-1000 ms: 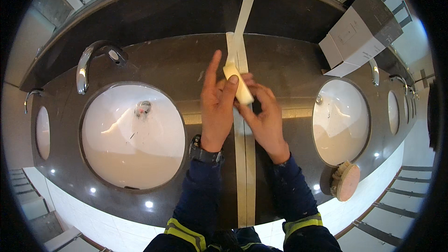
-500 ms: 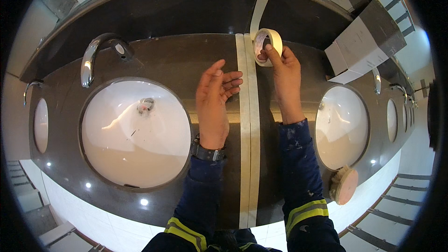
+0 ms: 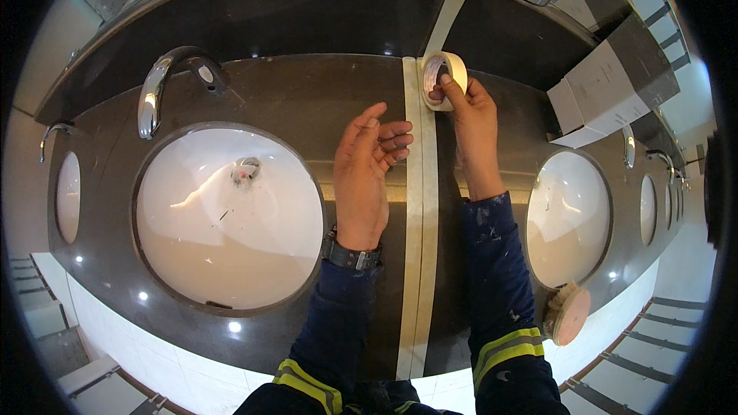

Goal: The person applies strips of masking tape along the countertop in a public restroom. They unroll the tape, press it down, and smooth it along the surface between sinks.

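Two parallel strips of cream masking tape [image 3: 416, 261] run across the dark countertop from its front edge to the backsplash. Another strip [image 3: 450, 11] climbs the backsplash from there. My right hand [image 3: 474, 127] grips a roll of masking tape [image 3: 458, 69], thumb and fingers through and around its ring, close to the foot of the backsplash. My left hand [image 3: 363, 177], with a dark watch [image 3: 351, 252] on the wrist, hovers beside the strips on their left. Its fingers are apart and slightly bent, holding nothing.
A white oval sink [image 3: 231, 246] with a chrome faucet [image 3: 154, 96] lies to the left. On the right are another sink [image 3: 569, 223], a box [image 3: 600, 92] against the backsplash and a round brush [image 3: 570, 317] at the counter's front edge.
The view has shifted slightly, so the counter and strips appear a little further right. Both hands keep nearly the same pose, the right still gripping the tape roll.
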Tool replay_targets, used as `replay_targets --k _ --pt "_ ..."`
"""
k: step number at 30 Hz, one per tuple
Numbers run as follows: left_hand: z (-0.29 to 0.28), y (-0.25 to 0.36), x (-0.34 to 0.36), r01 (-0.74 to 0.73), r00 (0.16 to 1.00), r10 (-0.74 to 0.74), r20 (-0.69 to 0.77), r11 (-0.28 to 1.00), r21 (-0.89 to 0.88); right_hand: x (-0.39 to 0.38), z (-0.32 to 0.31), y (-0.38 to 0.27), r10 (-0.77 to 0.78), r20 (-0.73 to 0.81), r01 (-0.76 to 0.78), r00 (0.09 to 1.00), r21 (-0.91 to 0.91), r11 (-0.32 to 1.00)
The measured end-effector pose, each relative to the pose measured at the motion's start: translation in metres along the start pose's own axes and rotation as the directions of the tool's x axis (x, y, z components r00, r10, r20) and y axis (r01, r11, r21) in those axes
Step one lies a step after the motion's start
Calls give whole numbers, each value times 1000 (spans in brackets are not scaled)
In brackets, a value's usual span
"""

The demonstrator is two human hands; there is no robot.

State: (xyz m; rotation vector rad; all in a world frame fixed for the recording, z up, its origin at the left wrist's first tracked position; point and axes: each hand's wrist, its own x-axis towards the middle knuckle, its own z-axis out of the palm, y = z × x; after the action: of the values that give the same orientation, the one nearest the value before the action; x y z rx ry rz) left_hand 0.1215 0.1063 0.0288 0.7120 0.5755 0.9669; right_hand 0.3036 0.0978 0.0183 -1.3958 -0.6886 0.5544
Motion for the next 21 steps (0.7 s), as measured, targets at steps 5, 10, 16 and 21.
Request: replay_targets --k 5,10,16,21 --pt "0 -6 3 17 1000 -17 0 998 54 -11 -7 -13 44 -34 -46 998 -67 997" --pt "-7 -13 9 72 997 -70 -20 989 126 -84 -8 -63 5 76 2 997 -99 995" --pt "11 -24 8 262 938 -258 232 965 13 -132 -38 -60 18 141 -9 990 -63 998" --pt "18 -28 5 208 948 -233 216 970 129 -142 -37 -49 -51 147 41 988 66 997"
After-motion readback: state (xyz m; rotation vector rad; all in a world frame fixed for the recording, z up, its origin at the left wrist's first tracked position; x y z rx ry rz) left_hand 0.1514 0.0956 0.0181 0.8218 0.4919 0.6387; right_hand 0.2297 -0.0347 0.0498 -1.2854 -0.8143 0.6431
